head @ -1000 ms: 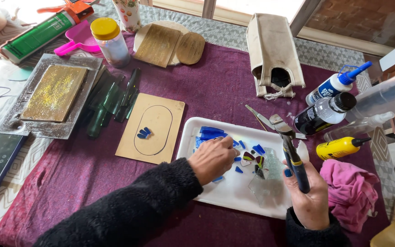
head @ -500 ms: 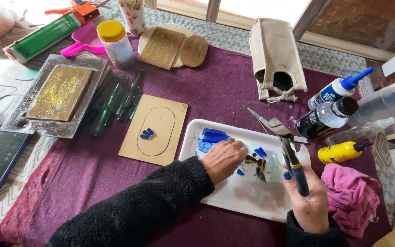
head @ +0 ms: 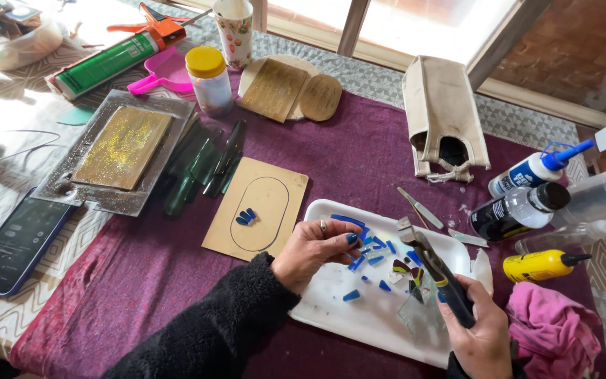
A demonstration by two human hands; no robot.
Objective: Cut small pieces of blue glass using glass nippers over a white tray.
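Note:
My left hand (head: 313, 249) hovers over the left part of a white tray (head: 345, 326), fingers pinched together with a small dark blue bit at their tips. Several blue glass pieces (head: 375, 243) lie scattered on the tray just right of it. My right hand (head: 482, 333) grips the dark handles of glass nippers (head: 429, 258), whose jaws point up and left over the tray. A clear glass shard (head: 419, 316) lies beside that hand. Left of the tray is a tan board (head: 275, 189) with an oval outline and blue pieces (head: 247, 216) inside it.
Glue bottles (head: 527, 175), a dark bottle (head: 517, 210) and a yellow tube (head: 538, 265) stand at right above a pink cloth (head: 555, 330). Green glass strips (head: 205, 168), a glittery gold tile in a metal tray (head: 117, 151), a yellow-lidded jar (head: 208, 81) and a phone (head: 15, 242) sit at left.
My left hand has drawn back slightly to the left over the tray, fingers now pinched. The right hand and nippers have barely moved.

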